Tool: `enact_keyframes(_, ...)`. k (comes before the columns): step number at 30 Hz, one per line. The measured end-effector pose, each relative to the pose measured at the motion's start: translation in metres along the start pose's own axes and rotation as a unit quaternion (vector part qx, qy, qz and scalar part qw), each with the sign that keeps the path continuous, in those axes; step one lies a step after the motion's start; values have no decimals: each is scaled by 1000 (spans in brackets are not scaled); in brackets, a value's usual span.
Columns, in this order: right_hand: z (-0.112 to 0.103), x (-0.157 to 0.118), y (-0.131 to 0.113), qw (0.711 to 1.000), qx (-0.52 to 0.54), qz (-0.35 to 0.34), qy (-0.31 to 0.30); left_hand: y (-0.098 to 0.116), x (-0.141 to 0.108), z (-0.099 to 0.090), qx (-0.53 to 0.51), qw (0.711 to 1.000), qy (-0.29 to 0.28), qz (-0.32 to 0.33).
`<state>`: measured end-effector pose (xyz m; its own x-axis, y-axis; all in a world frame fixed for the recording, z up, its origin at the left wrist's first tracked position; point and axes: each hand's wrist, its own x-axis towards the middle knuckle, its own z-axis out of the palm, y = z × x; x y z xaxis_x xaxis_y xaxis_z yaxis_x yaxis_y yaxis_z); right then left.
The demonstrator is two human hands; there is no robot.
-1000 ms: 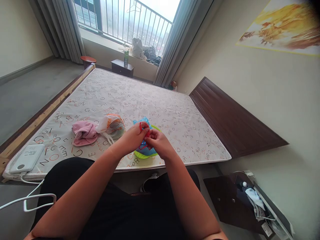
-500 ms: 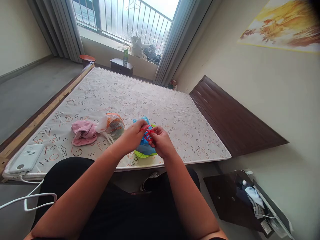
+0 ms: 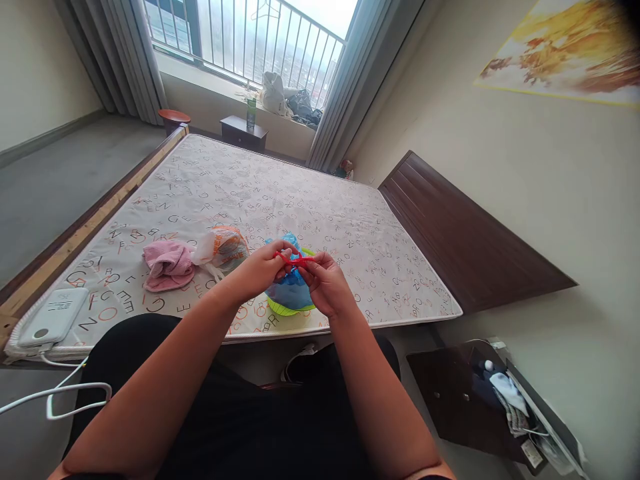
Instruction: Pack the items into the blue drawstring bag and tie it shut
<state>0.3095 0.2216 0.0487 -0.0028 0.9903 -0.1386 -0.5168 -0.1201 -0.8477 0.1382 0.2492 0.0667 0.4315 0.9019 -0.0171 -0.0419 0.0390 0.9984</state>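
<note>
Between my two hands runs a thin red cord (image 3: 299, 262), looped and pulled sideways. My left hand (image 3: 270, 265) pinches its left end, and my right hand (image 3: 325, 279) pinches the right part with thumb and fingers. Just under the hands lies a blue plastic bag (image 3: 287, 293) on a round lime-green thing (image 3: 290, 311), which may be a plate or basket; my hands hide part of both. To the left on the mattress sit a clear and orange plastic bag (image 3: 227, 245) and a crumpled pink cloth (image 3: 169, 265).
The letter-printed mattress (image 3: 320, 200) spreads out before me. A white power bank (image 3: 55, 317) with a white cable (image 3: 80, 390) rests at its left front corner. To the right stand a dark headboard (image 3: 460, 240) and a dark bedside cabinet (image 3: 450, 393) holding clothes.
My hands have drawn slightly apart. The red cord, bunched up before, is now stretched more sideways between them. Everything else on the mattress stays in place.
</note>
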Motion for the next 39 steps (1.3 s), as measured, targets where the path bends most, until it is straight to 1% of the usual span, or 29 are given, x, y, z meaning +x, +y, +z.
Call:
enact_keyframes(4, -1, -1, 6, 995, -70, -65, 9, -11, 6, -2, 43, 999, -10, -24)
enact_keyframes(6, 0, -3, 9, 990, -105, -95, 10, -14, 7, -3, 69, 997, -18, -21)
enact_keyframes(9, 3, -5, 10, 982, -142, -122, 11, -16, 7, -4, 129, 991, -19, 12)
enact_keyframes(12, 6, -7, 9, 978, -160, -134, 18, -15, 5, -4, 196, 979, -12, 50)
enact_keyframes(15, 7, -8, 5, 978, -164, -131, 11, -15, 6, -1, 251, 966, 6, 67)
enact_keyframes(20, 2, -9, -4, 987, -125, -92, -46, -18, 7, 8, 284, 955, 70, 55)
enact_keyframes(22, 1, -9, -6, 988, -125, -84, -40, -19, 5, 13, 293, 952, 77, 51)
enact_keyframes(24, 1, -8, -7, 982, -162, -93, -16, -20, 3, 17, 293, 952, 66, 55)
enact_keyframes(26, 0, -7, -10, 973, -207, -100, -7, -21, 1, 20, 286, 954, 56, 71)
enact_keyframes(28, -1, -7, -12, 968, -233, -89, -28, -22, 1, 21, 284, 952, 72, 92)
enact_keyframes(31, -3, -7, -15, 960, -264, -64, -64, -21, 2, 20, 288, 944, 113, 114)
enact_keyframes(32, -4, -7, -16, 958, -273, -57, -70, -21, 2, 19, 291, 942, 118, 119)
enact_keyframes(35, -4, -7, -16, 954, -286, -55, -73, -20, 2, 16, 308, 938, 99, 124)
enact_keyframes(39, -6, -6, -16, 946, -305, -77, -81, -19, 0, 17, 325, 935, 73, 121)
